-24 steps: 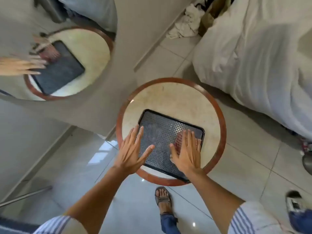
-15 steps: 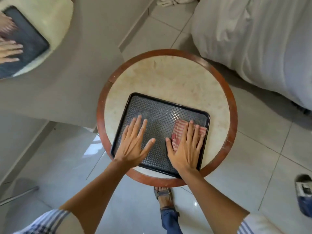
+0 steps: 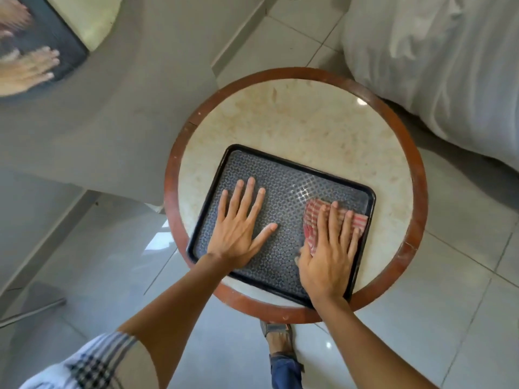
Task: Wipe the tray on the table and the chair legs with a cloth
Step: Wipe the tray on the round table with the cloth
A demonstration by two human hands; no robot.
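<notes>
A black tray [image 3: 283, 178] with a patterned bottom lies on the near half of a round table [image 3: 309, 122] that has a pale stone top and a red-brown rim. My left hand [image 3: 238, 223] rests flat on the tray's left part, fingers spread, holding nothing. My right hand [image 3: 328, 248] presses flat on a red-and-white striped cloth [image 3: 311, 220] at the tray's right side; the cloth's edges stick out past my fingers. No chair legs show.
A bed with white bedding [image 3: 449, 66] stands close behind the table at the right. A grey wall [image 3: 134, 108] with a mirror [image 3: 42, 37] that reflects the tray and hands is at the left. Glossy floor tiles [image 3: 449, 290] surround the table; my sandalled foot [image 3: 278, 338] is under its near edge.
My right hand has slid the cloth toward the tray's right edge, away from my left hand. The view has moved closer over the table. My left hand stays flat on the tray.
</notes>
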